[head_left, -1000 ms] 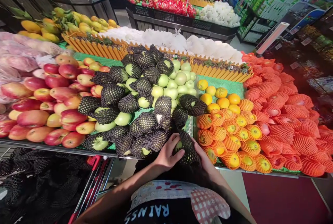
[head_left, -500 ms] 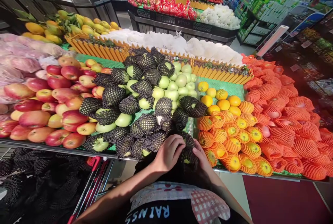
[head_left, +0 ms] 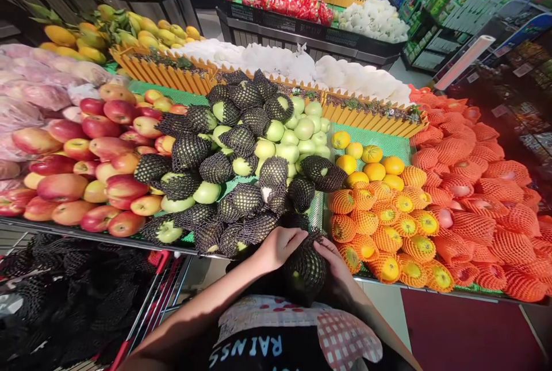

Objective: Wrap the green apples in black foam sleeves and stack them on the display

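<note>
From the left, pink bags [head_left: 34, 95] and red apples [head_left: 107, 155] lie to the left of the green apples [head_left: 297, 135], heaped close, probably so that they brace one another. Nearer us, below and left of the green apples, the cart [head_left: 162, 260] carries a pile of black nets [head_left: 64, 296], perhaps parked there to stay within reach. Many of the green apples wear the same netting, likely against bruising.

On our side of the green apples, our left hand [head_left: 276, 251] bends at the top of the held fruit [head_left: 307, 270], its thumb and fingers drawn nearly together at the mesh; exactly what they pinch we cannot tell. The held fruit sits in black mesh between both hands, which seems to keep it steady. Our right hand [head_left: 336, 256] curls partly open round its right side, fingertips on the mesh. Right of the green apples, oranges [head_left: 383, 233] sit, the nearer ones netted, and beyond them red-netted fruit [head_left: 470, 221], seemingly sorted by kind
</note>
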`<action>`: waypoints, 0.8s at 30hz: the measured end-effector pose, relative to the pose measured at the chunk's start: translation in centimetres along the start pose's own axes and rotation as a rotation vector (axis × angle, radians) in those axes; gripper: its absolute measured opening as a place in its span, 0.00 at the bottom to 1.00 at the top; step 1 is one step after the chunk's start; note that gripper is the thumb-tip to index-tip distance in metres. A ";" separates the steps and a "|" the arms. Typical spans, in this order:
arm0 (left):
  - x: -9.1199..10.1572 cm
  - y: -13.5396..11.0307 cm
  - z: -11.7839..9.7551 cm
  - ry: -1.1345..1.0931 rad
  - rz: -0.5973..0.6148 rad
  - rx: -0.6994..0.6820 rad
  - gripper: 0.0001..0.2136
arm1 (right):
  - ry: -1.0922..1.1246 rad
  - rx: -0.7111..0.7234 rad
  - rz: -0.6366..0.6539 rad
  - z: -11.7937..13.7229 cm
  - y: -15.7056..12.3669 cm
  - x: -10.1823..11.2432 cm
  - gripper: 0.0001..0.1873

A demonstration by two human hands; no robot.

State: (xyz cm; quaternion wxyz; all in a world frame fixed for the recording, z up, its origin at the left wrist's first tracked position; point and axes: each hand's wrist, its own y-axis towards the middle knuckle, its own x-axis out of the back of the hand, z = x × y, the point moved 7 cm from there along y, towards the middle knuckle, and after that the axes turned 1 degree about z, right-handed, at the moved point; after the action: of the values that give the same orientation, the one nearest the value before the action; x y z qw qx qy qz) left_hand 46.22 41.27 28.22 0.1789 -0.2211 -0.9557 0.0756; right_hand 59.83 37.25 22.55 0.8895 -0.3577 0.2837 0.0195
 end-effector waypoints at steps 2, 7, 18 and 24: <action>-0.3 0.3 0.6 -0.005 0.027 0.012 0.23 | -0.004 0.003 0.024 0.0 0.1 -0.1 0.17; -0.6 0.6 0.8 -0.038 0.013 0.000 0.24 | -0.009 -0.007 0.009 -0.3 0.4 0.1 0.18; -0.1 -0.3 -0.2 -0.083 -0.092 -0.094 0.19 | -0.249 0.033 0.169 0.1 -0.1 0.2 0.19; -0.3 0.5 0.6 0.254 -0.122 -0.037 0.18 | -0.428 0.041 0.480 1.3 -0.9 -1.0 0.38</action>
State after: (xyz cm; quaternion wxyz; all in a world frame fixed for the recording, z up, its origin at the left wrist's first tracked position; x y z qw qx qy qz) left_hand 46.43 41.56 27.45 0.2988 -0.1735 -0.9382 0.0182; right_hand 59.80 37.58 24.42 0.9061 -0.2503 0.1666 0.2977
